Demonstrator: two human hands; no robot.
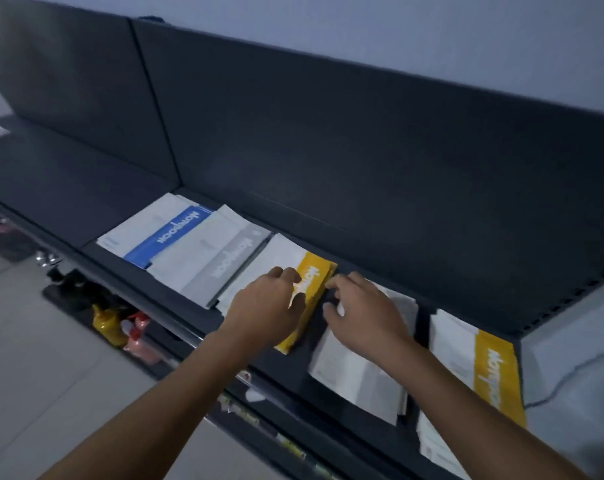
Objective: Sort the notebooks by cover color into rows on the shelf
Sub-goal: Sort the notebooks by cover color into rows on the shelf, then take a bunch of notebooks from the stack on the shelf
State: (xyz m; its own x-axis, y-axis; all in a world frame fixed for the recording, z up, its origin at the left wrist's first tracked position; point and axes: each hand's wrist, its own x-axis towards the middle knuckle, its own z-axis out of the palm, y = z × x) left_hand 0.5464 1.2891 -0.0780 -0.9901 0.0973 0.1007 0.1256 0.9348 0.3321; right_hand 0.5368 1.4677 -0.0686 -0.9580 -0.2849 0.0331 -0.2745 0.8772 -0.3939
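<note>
**Both hands on the yellow-banded notebook at mid-shelf**

On my feed the yellow-banded white notebook (316, 278) lies flat about midway along the dark grey metal shelf (286, 365), with its yellow band on the right side. The left hand (269, 306) covers its near part. The fingers (283, 273) are curled over the cover and the thumb is set against the band, so this hand grips the notebook.

The right hand (362, 313) sits just to the right, with its bent fingertips touching the notebook's right edge. Its palm is over a plain white-and-grey notebook (356, 375), which lies beside the first and reaches toward the shelf's front edge. The blur keeps me from telling whether these fingers are grasping anything or only resting.

Just left of the held notebook is a grey-banded white notebook (224, 268). It partly overlaps a blue-banded white notebook (170, 233) farther left. Toward the shelf's right end lies a second yellow-banded notebook (494, 368), with a strip of bare shelf between it and the white-and-grey one.

A dark upright back panel (328, 133) rises along the shelf's rear edge. Below the front edge, at the left, I make out a yellow bottle (103, 323) and a pink bottle (139, 344) on a lower level, with the pale tiled floor (34, 375) beyond.
</note>
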